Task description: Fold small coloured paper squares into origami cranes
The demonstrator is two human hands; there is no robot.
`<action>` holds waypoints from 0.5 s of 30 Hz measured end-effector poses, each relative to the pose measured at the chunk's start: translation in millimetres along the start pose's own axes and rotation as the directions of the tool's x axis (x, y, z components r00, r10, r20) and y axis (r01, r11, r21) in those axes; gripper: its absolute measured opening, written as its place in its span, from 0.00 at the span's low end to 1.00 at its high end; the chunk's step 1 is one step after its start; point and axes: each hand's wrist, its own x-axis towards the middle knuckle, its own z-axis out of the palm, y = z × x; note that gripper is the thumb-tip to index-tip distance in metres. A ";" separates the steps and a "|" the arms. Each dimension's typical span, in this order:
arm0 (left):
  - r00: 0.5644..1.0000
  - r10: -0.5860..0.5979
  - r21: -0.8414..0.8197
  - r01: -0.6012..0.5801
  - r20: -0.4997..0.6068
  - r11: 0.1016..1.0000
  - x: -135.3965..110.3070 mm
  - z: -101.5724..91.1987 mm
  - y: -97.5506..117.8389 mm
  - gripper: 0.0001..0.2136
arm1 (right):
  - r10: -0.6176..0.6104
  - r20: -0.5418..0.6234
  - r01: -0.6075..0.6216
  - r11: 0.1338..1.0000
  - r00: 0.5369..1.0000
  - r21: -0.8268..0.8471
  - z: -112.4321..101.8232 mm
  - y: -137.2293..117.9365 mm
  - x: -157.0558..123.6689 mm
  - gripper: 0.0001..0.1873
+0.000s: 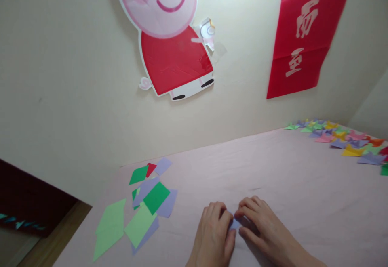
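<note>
A small piece of lavender paper (234, 223) lies on the pale pink table cover between my two hands, mostly covered by fingers. My left hand (214, 230) rests over its left side, thumb and index finger closed on the paper. From the right, my right hand (263, 227) reaches in with curled fingers, its index fingertip and thumb at the paper's right edge. How the paper is folded is hidden.
Loose paper sheets in green (156, 197), light green (110, 228), lavender and red lie at the left. Several folded paper pieces (353, 150) in mixed colours stand at the far right. A wall with a cartoon pig cutout (176, 61) and red banner (303, 40) borders the table cover (230, 170).
</note>
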 end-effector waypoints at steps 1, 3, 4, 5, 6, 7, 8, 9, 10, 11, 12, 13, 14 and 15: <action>1.000 -0.022 0.005 0.022 0.003 1.000 -1.7 0.9 1.1 0.11 | -0.003 0.004 0.003 1.000 1.000 0.000 -0.8 -1.0 -1.2 0.09; 0.999 -0.054 -0.019 0.054 -0.004 0.998 -4.2 1.5 2.7 0.12 | -0.010 0.006 0.010 1.000 1.000 -0.003 -1.9 -1.1 -1.6 0.10; 0.998 -0.063 -0.041 0.062 -0.011 0.997 -4.7 1.0 3.3 0.14 | -0.014 0.011 0.014 1.000 1.000 -0.003 -2.1 -0.2 -0.9 0.10; 0.998 -0.064 -0.065 0.063 -0.017 0.996 -4.6 0.1 3.7 0.16 | -0.019 0.019 0.019 1.000 1.000 -0.002 -2.1 1.0 0.0 0.10; 0.998 -0.061 -0.088 0.060 -0.017 0.994 -4.1 -1.0 3.8 0.18 | -0.028 0.027 0.028 1.000 0.999 -0.001 -1.8 2.4 1.0 0.10; 0.998 -0.055 -0.103 0.054 -0.011 0.993 -3.2 -2.2 3.9 0.18 | -0.037 0.033 0.037 0.999 0.999 -0.001 -1.5 3.8 1.9 0.10; 0.999 -0.049 -0.109 0.048 -0.003 0.993 -2.1 -3.1 3.7 0.17 | -0.045 0.038 0.045 0.999 0.998 -0.003 -1.1 5.0 2.5 0.10; 0.999 -0.044 -0.106 0.044 0.005 0.993 -1.0 -3.5 3.6 0.16 | -0.053 0.038 0.053 0.999 0.998 -0.008 -0.6 5.9 2.7 0.10; 0.999 -0.042 -0.096 0.042 0.004 0.994 -0.1 -3.4 3.3 0.14 | -0.061 0.036 0.062 0.998 0.997 -0.015 -0.3 6.3 2.5 0.10; 0.999 -0.042 -0.084 0.041 -0.006 0.996 0.6 -2.7 3.1 0.11 | -0.068 0.031 0.068 0.997 0.997 -0.024 -0.1 6.3 1.9 0.10; 0.999 -0.039 -0.073 0.037 -0.023 0.997 1.0 -1.5 2.9 0.10 | -0.073 0.025 0.074 0.997 0.997 -0.031 -0.1 6.0 1.1 0.10; 0.998 -0.034 -0.067 0.031 -0.043 0.997 1.2 0.1 2.7 0.08 | -0.079 0.018 0.080 0.996 0.997 -0.036 -0.2 5.4 0.2 0.10; 0.998 -0.031 -0.066 0.027 -0.063 0.997 1.1 1.8 2.4 0.07 | -0.085 0.009 0.085 0.996 0.996 -0.038 -0.5 4.8 -0.7 0.10; 0.996 -0.035 -0.070 0.029 -0.083 0.997 0.8 3.7 2.2 0.06 | -0.087 -0.001 0.087 0.996 0.996 -0.037 -0.9 4.3 -1.4 0.11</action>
